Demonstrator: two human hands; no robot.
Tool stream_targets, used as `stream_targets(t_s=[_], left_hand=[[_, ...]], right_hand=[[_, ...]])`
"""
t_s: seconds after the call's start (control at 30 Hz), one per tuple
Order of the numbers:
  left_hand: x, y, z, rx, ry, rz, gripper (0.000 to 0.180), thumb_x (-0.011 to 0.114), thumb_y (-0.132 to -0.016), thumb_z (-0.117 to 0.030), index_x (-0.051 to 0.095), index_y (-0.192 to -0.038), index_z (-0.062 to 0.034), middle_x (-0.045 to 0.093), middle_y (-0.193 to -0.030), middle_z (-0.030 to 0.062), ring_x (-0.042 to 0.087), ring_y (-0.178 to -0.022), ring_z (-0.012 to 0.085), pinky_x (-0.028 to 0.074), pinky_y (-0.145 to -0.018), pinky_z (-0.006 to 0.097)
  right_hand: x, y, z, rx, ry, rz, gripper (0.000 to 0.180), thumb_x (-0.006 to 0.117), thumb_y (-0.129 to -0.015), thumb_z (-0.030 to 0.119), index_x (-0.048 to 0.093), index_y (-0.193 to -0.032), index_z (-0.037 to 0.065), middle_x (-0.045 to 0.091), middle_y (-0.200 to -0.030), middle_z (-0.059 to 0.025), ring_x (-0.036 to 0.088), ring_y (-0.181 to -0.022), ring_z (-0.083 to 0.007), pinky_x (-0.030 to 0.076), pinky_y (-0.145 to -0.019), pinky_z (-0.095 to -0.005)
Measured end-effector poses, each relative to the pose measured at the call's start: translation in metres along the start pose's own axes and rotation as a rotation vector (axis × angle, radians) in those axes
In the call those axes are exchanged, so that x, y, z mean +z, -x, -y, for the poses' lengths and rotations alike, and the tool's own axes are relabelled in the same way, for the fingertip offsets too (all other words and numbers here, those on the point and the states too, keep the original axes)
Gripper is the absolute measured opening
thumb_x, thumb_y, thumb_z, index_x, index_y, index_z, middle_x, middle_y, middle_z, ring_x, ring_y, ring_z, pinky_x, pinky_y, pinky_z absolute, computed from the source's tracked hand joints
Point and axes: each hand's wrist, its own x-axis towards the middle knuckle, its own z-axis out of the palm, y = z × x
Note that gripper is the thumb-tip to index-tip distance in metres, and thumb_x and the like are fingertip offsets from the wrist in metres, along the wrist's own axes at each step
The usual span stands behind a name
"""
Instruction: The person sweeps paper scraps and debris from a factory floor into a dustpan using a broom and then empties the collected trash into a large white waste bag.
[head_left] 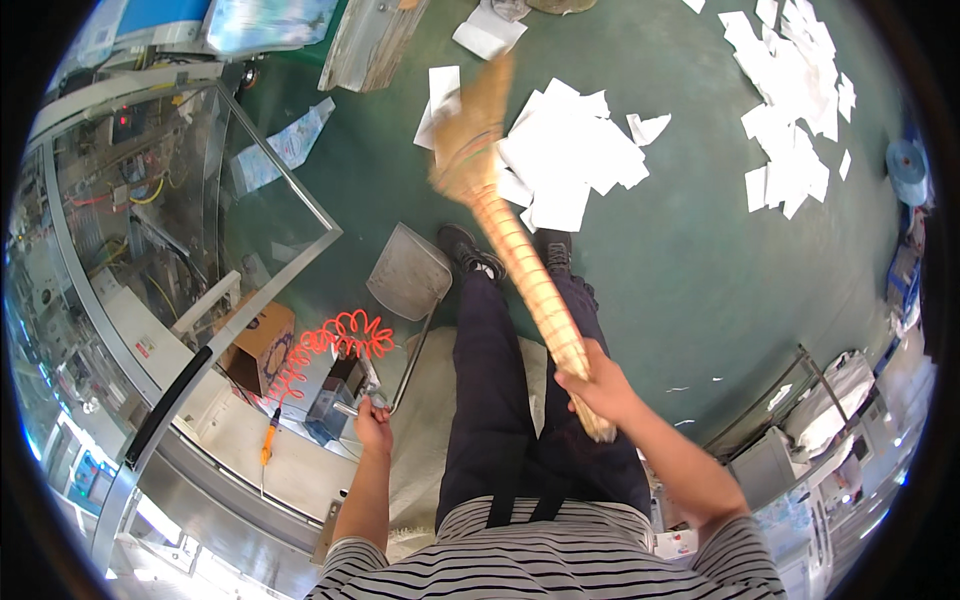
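Note:
My right hand (598,388) is wrapped round the lower handle of a straw broom (530,272). The broom slants up and away to the left, its bristle head blurred over the floor beside a heap of white paper sheets (578,150). My left hand (373,426) grips the bent metal handle of a dustpan (411,272), whose grey pan is low beside my left foot. Nothing shows in the pan apart from some dirt marks. Whether the bristles touch the floor or the paper cannot be made out.
On the left stands a machine with a framed clear door (285,165). A red coiled air hose (335,335) and a cardboard box (262,340) are near my left arm. Another paper heap (795,110) lies at the far right. A metal-framed cart (800,390) stands right.

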Motion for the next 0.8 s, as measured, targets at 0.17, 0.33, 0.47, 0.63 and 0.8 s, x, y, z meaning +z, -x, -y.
stream_targets(t_s=[0.17,0.33,0.47,0.63,0.8], left_hand=[[0.009,-0.003,-0.004,-0.033,0.009,0.011,0.034,0.053,-0.085,-0.022,0.037,-0.057,-0.0101,0.030,-0.045,0.0022,0.033,-0.044,0.0159,0.039,-0.060,0.032],[0.024,0.006,0.000,-0.002,-0.022,0.037,0.032,0.053,-0.086,-0.019,0.038,-0.059,-0.0100,0.033,-0.048,0.0008,0.034,-0.044,0.0137,0.039,-0.056,0.031],[0.031,0.012,0.007,0.056,-0.062,0.077,0.033,0.053,-0.085,-0.017,0.037,-0.058,-0.0106,0.032,-0.048,0.0001,0.032,-0.042,0.0128,0.039,-0.053,0.031],[0.028,0.014,0.011,0.098,-0.117,0.065,0.032,0.053,-0.085,-0.017,0.038,-0.059,-0.0107,0.032,-0.046,0.0006,0.033,-0.041,0.0131,0.039,-0.053,0.030],[0.028,0.015,0.005,0.099,-0.152,0.093,0.031,0.052,-0.086,-0.018,0.039,-0.059,-0.0106,0.032,-0.045,0.0001,0.033,-0.041,0.0132,0.039,-0.053,0.030]], right_hand=[[-0.022,-0.089,0.057,-0.206,0.469,0.026,0.073,0.064,-0.072,0.028,0.027,-0.131,0.010,0.057,-0.103,-0.0209,0.056,-0.075,-0.0284,0.046,-0.070,-0.0365],[-0.093,-0.118,0.078,-0.059,-0.176,0.029,0.072,0.061,-0.076,0.020,0.022,-0.137,0.022,0.053,-0.093,-0.0096,0.054,-0.061,-0.0164,0.048,-0.048,-0.0291],[-0.144,-0.048,0.032,-0.011,-0.455,-0.164,0.066,0.056,-0.079,0.015,0.023,-0.136,0.022,0.049,-0.095,-0.0076,0.051,-0.060,-0.0175,0.048,-0.048,-0.0297],[-0.137,0.050,-0.021,-0.074,-0.494,-0.391,0.071,0.058,-0.080,0.016,0.017,-0.137,0.018,0.051,-0.096,-0.0078,0.051,-0.059,-0.0157,0.048,-0.048,-0.0286],[-0.091,0.053,-0.031,-0.045,-0.162,-0.126,0.073,0.062,-0.077,0.020,0.021,-0.137,0.020,0.053,-0.109,-0.0110,0.058,-0.071,-0.0172,0.051,-0.055,-0.0292]])
